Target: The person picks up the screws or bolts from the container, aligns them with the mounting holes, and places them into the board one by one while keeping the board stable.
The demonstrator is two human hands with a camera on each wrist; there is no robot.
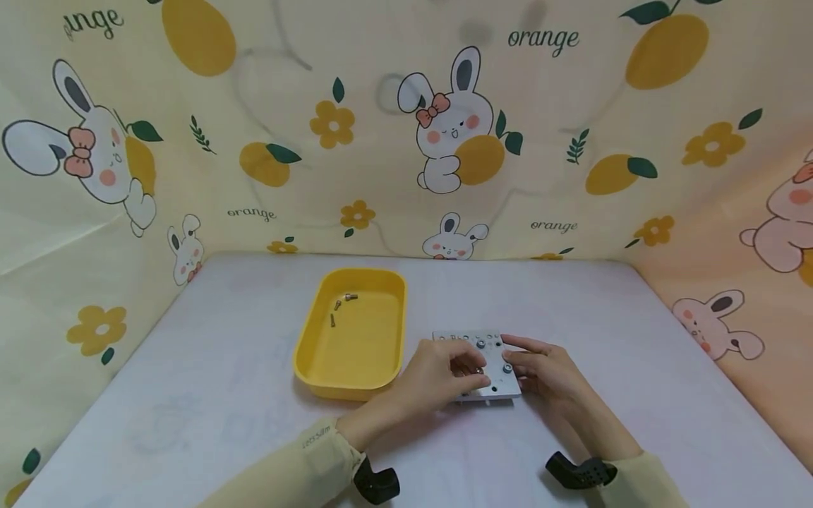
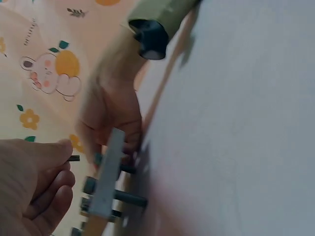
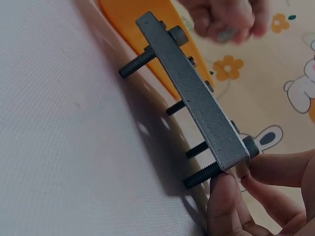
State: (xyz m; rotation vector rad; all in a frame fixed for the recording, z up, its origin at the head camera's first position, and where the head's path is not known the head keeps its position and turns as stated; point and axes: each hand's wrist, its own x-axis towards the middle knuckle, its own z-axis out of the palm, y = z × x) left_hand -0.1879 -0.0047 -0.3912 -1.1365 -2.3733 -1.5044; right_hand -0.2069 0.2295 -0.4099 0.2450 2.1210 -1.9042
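— White table [image 1: 190, 395], and we hold the plate [image 1: 485, 367] beside the tray [image 1: 356, 339]?
— Yes. Right hand [image 1: 546, 374] pinches its edge; left hand [image 1: 438, 377] pinches a tool. Several bolts [image 3: 138, 61] sit in; three screws [image 1: 339, 307] remain, we judge.

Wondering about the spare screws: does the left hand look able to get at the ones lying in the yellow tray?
Probably yes. The loose screws lie uncovered in the open yellow tray, just left of the metal plate; nothing stands between them and the left hand.
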